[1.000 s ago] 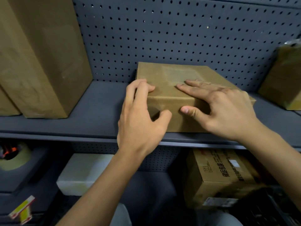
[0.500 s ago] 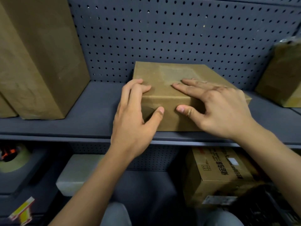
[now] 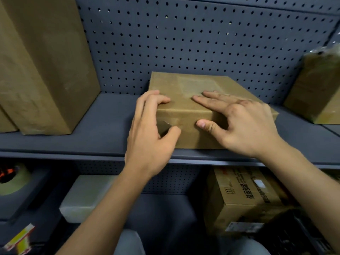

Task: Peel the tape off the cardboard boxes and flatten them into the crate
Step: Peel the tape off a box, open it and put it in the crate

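A flat brown cardboard box lies on the grey shelf, its back against the pegboard. Clear tape covers part of its top, and a loose tape end stands off the front face near the left corner. My left hand wraps that corner, fingers on top and thumb on the front just below the loose end. My right hand lies spread over the right of the top, thumb pressed to the front face.
A tall cardboard box stands at the shelf's left and another taped box at its right. Below are a printed carton, a white block, a tape roll and a dark crate.
My left thumb has slid left and down along the front face, and a tape end now stands off the cardboard beside it. My right hand and the box have hardly moved.
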